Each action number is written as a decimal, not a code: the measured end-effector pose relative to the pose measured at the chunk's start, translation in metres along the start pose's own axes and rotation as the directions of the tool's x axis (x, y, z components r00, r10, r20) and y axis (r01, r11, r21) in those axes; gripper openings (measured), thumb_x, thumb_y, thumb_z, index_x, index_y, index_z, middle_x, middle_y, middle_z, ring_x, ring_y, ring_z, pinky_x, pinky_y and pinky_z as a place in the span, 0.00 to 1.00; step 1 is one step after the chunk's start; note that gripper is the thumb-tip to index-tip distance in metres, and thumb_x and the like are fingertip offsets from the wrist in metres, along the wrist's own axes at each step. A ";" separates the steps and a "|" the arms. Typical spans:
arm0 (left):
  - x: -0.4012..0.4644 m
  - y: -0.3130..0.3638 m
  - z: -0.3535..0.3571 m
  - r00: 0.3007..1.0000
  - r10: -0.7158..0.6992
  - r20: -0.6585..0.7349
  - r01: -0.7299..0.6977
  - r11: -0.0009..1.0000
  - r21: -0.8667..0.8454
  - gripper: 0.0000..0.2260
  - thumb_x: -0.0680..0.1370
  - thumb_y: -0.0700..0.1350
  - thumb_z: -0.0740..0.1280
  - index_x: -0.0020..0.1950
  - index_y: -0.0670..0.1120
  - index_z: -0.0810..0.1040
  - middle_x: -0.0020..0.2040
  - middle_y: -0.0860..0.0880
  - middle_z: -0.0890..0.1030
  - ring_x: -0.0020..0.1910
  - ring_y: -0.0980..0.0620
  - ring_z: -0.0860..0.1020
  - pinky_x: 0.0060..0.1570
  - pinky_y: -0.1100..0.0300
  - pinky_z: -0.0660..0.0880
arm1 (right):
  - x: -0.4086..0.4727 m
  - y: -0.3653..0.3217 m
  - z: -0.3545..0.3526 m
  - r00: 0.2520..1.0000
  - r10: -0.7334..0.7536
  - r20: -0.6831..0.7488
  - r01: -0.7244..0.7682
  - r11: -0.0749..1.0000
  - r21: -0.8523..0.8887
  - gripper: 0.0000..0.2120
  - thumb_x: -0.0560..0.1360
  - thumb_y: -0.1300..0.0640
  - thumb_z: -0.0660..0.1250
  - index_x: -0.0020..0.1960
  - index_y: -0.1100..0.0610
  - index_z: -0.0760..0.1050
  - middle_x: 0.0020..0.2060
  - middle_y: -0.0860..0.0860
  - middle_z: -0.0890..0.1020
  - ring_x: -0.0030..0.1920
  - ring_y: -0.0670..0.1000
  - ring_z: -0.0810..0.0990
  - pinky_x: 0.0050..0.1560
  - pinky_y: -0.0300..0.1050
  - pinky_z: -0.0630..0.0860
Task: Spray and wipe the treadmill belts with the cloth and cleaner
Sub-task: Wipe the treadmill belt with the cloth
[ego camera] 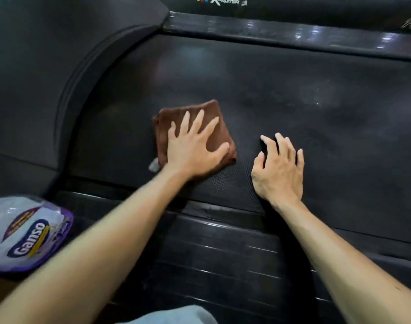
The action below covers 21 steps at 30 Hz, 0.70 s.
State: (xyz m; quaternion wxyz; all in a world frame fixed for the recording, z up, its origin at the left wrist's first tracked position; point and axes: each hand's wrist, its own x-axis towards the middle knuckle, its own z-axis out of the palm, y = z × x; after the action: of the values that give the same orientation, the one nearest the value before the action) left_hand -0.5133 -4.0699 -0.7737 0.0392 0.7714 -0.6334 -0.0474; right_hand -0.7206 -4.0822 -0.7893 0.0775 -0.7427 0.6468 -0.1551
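Brown cloth [188, 127] lies folded on treadmill belt [293, 90], pressed flat under the spread left hand [195, 148]. Right hand [279, 169] braced on belt, fingers loosely bent, nothing held. Even pressure advised — overlapping strokes toward the dull patches; cleaner not seen.

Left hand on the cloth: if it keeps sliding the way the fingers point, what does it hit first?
Nothing on the belt itself: the left hand presses the brown cloth flat, fingers pointing up and slightly right. Ahead lies bare belt, then the glossy far side rail, probably the first contact.
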 end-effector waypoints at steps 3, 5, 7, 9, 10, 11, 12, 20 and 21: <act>0.051 -0.046 -0.009 0.997 -0.069 0.028 0.068 0.997 0.031 0.37 0.75 0.76 0.47 0.82 0.63 0.52 0.85 0.53 0.48 0.83 0.46 0.46 0.79 0.38 0.44 | -0.001 0.002 0.001 1.000 -0.006 -0.002 0.006 1.000 0.009 0.25 0.84 0.49 0.53 0.80 0.48 0.63 0.82 0.51 0.60 0.82 0.52 0.52 0.82 0.56 0.44; 0.058 -0.071 -0.009 0.976 -0.218 0.004 0.217 0.976 0.033 0.38 0.75 0.76 0.46 0.83 0.62 0.50 0.85 0.53 0.47 0.83 0.46 0.44 0.79 0.39 0.44 | 0.001 0.002 0.001 1.000 -0.003 -0.004 0.003 1.000 0.012 0.25 0.84 0.49 0.53 0.80 0.48 0.63 0.82 0.51 0.60 0.82 0.52 0.52 0.82 0.57 0.44; 0.040 -0.072 -0.008 0.970 -0.244 0.000 0.244 0.969 0.026 0.38 0.75 0.75 0.45 0.83 0.62 0.49 0.85 0.52 0.46 0.83 0.45 0.43 0.79 0.39 0.43 | 0.000 0.001 0.002 1.000 -0.001 0.004 0.001 1.000 0.016 0.25 0.84 0.49 0.53 0.80 0.49 0.63 0.82 0.52 0.59 0.82 0.52 0.52 0.82 0.57 0.44; 0.007 -0.054 -0.009 0.986 -0.167 0.000 0.167 0.986 0.016 0.37 0.76 0.74 0.45 0.83 0.61 0.49 0.85 0.53 0.46 0.83 0.45 0.43 0.79 0.38 0.42 | 0.000 0.001 0.001 1.000 -0.005 0.015 0.004 1.000 0.026 0.25 0.84 0.49 0.53 0.81 0.49 0.63 0.82 0.52 0.59 0.83 0.52 0.52 0.82 0.57 0.43; -0.011 -0.043 -0.008 0.994 -0.113 0.009 0.113 0.994 0.010 0.37 0.75 0.74 0.45 0.83 0.61 0.49 0.84 0.53 0.46 0.83 0.46 0.43 0.79 0.39 0.42 | 0.000 0.000 0.001 1.000 -0.009 0.029 0.008 1.000 0.029 0.25 0.84 0.49 0.53 0.81 0.49 0.62 0.82 0.52 0.59 0.83 0.52 0.51 0.82 0.57 0.43; -0.029 -0.033 -0.007 0.999 -0.050 0.021 0.050 0.999 0.001 0.37 0.75 0.73 0.44 0.83 0.62 0.49 0.84 0.54 0.45 0.83 0.46 0.43 0.79 0.39 0.42 | 0.001 -0.001 -0.001 0.998 -0.001 0.055 0.000 1.000 0.031 0.25 0.84 0.49 0.53 0.81 0.49 0.62 0.82 0.51 0.58 0.83 0.52 0.51 0.82 0.57 0.43; -0.041 -0.026 -0.007 0.999 0.011 0.041 -0.010 1.000 -0.021 0.37 0.75 0.73 0.45 0.83 0.61 0.49 0.84 0.55 0.45 0.83 0.47 0.42 0.79 0.40 0.41 | 0.001 -0.002 -0.004 0.996 0.020 0.090 -0.023 0.999 0.034 0.25 0.84 0.50 0.54 0.81 0.48 0.61 0.83 0.51 0.57 0.83 0.52 0.50 0.82 0.58 0.42; -0.050 -0.069 -0.021 0.994 -0.034 -0.106 0.019 0.990 -0.143 0.27 0.84 0.47 0.57 0.83 0.43 0.56 0.84 0.48 0.51 0.83 0.51 0.46 0.81 0.48 0.42 | 0.031 -0.106 -0.004 0.922 -0.359 0.143 0.358 0.933 0.031 0.27 0.83 0.57 0.52 0.82 0.55 0.57 0.83 0.52 0.57 0.83 0.51 0.49 0.80 0.63 0.37; -0.051 -0.071 -0.016 0.997 -0.042 -0.063 0.034 0.992 -0.124 0.28 0.85 0.48 0.54 0.84 0.44 0.52 0.84 0.49 0.48 0.83 0.52 0.43 0.81 0.47 0.40 | 0.032 -0.118 0.006 0.896 -0.397 0.198 0.401 0.916 0.021 0.27 0.85 0.55 0.49 0.84 0.56 0.54 0.84 0.52 0.53 0.83 0.51 0.46 0.80 0.63 0.36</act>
State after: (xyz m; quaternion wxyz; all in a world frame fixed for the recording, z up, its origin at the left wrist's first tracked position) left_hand -0.4522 -4.0057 -0.7647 0.1067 0.7806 -0.6127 -0.0617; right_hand -0.6047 -4.0959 -0.7534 0.1005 -0.8719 0.4714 -0.0865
